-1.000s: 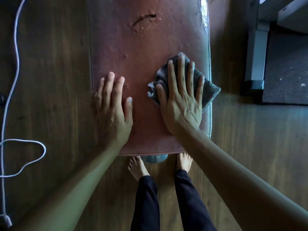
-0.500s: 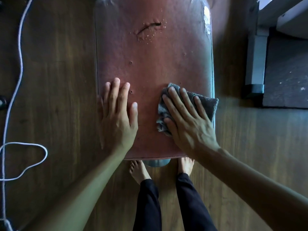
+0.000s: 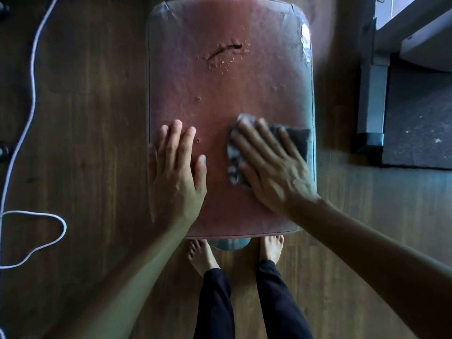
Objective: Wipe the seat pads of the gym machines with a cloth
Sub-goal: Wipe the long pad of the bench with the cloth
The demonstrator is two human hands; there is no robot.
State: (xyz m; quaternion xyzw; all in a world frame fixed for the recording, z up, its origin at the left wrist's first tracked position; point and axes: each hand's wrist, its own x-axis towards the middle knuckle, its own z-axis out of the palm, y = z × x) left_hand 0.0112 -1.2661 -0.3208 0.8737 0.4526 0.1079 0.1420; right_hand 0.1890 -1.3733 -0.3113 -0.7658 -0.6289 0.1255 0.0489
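So the wooden floor (image 3: pixel 85 118) took up most of what we saw, with the reddish seat pad (image 3: pixel 227 81) sitting over it in the middle. Past the pad's right edge there was a dark mat (image 3: pixel 420 133) and a grey frame post (image 3: pixel 371 101) standing on the floor.

Our left hand (image 3: pixel 176 174) lay flat on the pad along its left edge, in the near half, grip spread with straight fingers and holding nothing. Our right hand (image 3: pixel 274 167) was pressed flat on the grey cloth (image 3: pixel 299 139), grip spread too, fingers fanned out, not pinching it. The cloth was on the pad by its right edge, in the near half, bunched up on its left side.

A white cable (image 3: pixel 34 77) snaked over the floor well left of the pad. Our bare feet (image 3: pixel 199 255) stood at the pad's near edge. Smallest bit: a tear (image 3: pixel 225 51) toward the pad's far edge, with crumbly flecks round it.
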